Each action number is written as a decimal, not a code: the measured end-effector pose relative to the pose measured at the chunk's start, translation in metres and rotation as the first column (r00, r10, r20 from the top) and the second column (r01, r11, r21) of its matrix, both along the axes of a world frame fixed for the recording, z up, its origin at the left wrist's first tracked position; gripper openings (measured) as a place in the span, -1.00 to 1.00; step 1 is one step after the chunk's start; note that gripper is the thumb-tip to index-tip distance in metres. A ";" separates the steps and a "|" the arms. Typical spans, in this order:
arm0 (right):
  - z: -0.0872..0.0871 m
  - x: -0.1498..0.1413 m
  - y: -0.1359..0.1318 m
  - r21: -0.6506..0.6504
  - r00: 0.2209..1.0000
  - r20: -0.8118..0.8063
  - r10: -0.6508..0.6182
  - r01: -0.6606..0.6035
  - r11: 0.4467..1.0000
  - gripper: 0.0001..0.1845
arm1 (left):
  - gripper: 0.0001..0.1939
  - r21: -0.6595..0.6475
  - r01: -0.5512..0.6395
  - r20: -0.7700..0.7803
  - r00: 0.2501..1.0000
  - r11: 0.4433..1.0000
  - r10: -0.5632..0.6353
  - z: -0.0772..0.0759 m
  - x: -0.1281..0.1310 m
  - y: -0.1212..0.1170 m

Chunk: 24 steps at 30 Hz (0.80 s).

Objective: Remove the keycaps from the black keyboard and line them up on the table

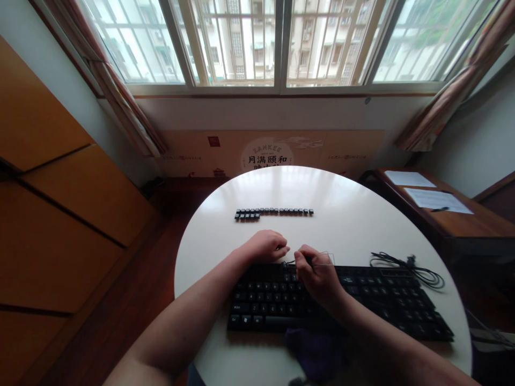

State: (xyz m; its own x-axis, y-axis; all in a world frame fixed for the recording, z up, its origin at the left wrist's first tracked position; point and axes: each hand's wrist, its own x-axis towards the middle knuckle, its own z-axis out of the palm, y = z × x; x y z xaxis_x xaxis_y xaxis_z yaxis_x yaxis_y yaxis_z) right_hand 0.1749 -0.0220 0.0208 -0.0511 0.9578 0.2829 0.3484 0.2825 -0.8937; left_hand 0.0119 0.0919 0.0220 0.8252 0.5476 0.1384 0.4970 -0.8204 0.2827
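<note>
Your right hand is closed around a wire tool, its thin loop sticking out to the right above the far edge of the keyboard. Your left hand has its fingers curled in, just left of the right one at that same edge; you cannot tell whether it grips anything. The keyboard lies across the near part of the white bench, its cable coiled at the far right. Farther off, loose keys sit lined up, with a shorter second row on the left.
</note>
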 end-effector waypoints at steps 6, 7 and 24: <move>0.027 0.021 0.002 0.097 0.990 0.113 -0.081 0.070 0.993 -0.63 | -0.78 -0.205 0.090 0.292 0.956 0.975 -0.027 0.034 -0.004 -0.017; 0.032 0.023 0.001 0.129 0.987 0.140 -0.084 0.066 0.989 -0.64 | -0.78 -0.235 0.122 0.325 0.945 0.964 -0.041 0.039 -0.003 -0.021; 0.051 0.041 0.000 0.273 0.971 0.200 -0.132 0.074 0.959 -0.65 | -0.81 -0.228 0.086 0.474 0.880 0.970 0.033 0.040 -0.006 -0.012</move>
State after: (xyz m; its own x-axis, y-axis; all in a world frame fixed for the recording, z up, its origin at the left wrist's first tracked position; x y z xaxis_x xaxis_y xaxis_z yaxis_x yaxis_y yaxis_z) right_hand 0.2161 -0.0222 0.0721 -0.0428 0.8545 0.5178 0.5627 0.4488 -0.6942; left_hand 0.0059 0.0801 0.0616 0.7089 0.5920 0.3835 0.2348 -0.7107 0.6632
